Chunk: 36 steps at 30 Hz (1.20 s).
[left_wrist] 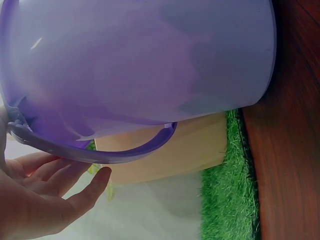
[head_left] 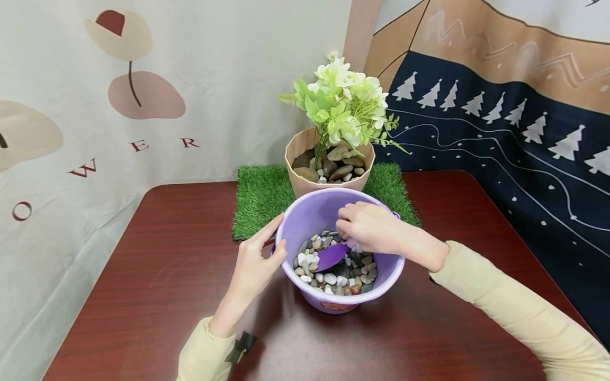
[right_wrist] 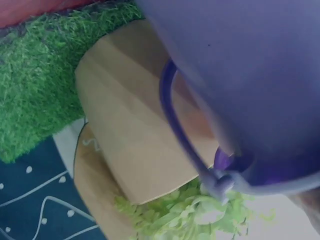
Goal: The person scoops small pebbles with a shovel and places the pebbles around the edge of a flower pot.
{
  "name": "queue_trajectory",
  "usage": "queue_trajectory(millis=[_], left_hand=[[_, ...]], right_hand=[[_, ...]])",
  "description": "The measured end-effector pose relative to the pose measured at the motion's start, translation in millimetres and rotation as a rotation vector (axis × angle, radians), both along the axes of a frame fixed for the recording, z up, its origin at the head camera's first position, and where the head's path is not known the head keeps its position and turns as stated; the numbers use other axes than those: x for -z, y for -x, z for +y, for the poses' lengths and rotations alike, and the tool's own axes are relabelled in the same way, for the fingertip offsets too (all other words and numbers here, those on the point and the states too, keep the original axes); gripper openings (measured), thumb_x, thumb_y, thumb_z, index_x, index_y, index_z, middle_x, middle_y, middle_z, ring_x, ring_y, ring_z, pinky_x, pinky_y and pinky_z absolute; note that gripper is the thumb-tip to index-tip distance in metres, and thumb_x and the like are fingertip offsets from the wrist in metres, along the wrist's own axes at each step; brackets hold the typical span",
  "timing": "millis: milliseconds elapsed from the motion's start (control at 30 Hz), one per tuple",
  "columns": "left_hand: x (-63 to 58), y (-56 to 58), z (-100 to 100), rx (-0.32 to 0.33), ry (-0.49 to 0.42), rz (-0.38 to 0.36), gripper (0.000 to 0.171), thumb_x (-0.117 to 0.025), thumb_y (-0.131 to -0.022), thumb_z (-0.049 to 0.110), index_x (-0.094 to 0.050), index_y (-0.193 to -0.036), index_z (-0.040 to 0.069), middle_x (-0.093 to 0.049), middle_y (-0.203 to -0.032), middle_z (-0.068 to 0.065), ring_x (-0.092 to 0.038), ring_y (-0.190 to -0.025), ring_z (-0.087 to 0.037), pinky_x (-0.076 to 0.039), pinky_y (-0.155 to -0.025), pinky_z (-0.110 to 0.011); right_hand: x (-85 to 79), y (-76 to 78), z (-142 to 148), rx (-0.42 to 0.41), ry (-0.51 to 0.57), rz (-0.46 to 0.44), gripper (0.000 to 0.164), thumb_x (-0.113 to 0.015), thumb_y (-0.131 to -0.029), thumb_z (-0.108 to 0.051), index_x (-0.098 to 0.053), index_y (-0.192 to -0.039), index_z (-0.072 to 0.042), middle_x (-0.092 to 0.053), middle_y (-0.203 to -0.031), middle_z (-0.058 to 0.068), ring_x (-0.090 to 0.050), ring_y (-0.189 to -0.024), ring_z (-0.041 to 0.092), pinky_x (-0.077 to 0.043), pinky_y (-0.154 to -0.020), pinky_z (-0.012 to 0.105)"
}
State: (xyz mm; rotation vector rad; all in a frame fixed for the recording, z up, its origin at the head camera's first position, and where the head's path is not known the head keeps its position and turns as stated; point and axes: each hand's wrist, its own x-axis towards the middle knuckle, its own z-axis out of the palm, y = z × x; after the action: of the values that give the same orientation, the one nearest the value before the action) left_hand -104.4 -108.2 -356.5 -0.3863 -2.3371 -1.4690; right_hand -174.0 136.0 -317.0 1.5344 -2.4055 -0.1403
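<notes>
A purple bucket (head_left: 392, 278) stands on the table, its bottom covered with pebbles (head_left: 330, 279) in white, grey, black and brown. My left hand (head_left: 252, 267) holds the bucket's rim at the left side; in the left wrist view its fingers (left_wrist: 82, 192) lie beside the bucket's purple handle (left_wrist: 127, 155), which hangs down outside. Reaching over the right rim, my right hand (head_left: 369, 227) grips a purple toy shovel (head_left: 332, 256) inside the bucket. The shovel's blade slants down to the left among the pebbles, and white ones lie at its tip.
Right behind the bucket, a beige pot (head_left: 305, 182) with large stones and white-green artificial flowers (head_left: 345, 100) stands on a green turf mat (head_left: 259, 198). The brown table (head_left: 190, 254) extends to both sides. Printed curtains (head_left: 229, 79) hang behind it.
</notes>
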Motion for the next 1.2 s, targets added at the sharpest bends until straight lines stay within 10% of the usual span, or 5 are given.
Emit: queue_trajectory(millis=[367, 1200], left_hand=[[0.9, 0.3, 0.2, 0.003, -0.003, -0.012, 0.050, -0.061, -0.080, 0.001, -0.053, -0.129, 0.007, -0.055, -0.129, -0.014, -0.065, -0.098, -0.030, -0.057, -0.077, -0.025], [0.3, -0.2, -0.4, -0.010, 0.008, 0.006, 0.050, -0.062, -0.079, 0.000, -0.054, -0.128, 0.007, -0.056, -0.128, -0.014, -0.064, -0.100, -0.027, -0.056, -0.081, -0.027]], right_hand=[[2.6, -7.2, -2.0, 0.079, -0.249, 0.130, 0.025, -0.068, -0.075, -0.040, -0.062, -0.077, -0.015, -0.059, -0.071, -0.002, -0.053, -0.065, 0.021, -0.039, -0.057, 0.031], [3.3, 0.4, -0.7, -0.030, -0.093, 0.206, 0.007, -0.067, -0.074, -0.019, -0.063, -0.077, -0.014, -0.058, -0.074, -0.002, -0.050, -0.072, 0.018, -0.037, -0.061, 0.030]])
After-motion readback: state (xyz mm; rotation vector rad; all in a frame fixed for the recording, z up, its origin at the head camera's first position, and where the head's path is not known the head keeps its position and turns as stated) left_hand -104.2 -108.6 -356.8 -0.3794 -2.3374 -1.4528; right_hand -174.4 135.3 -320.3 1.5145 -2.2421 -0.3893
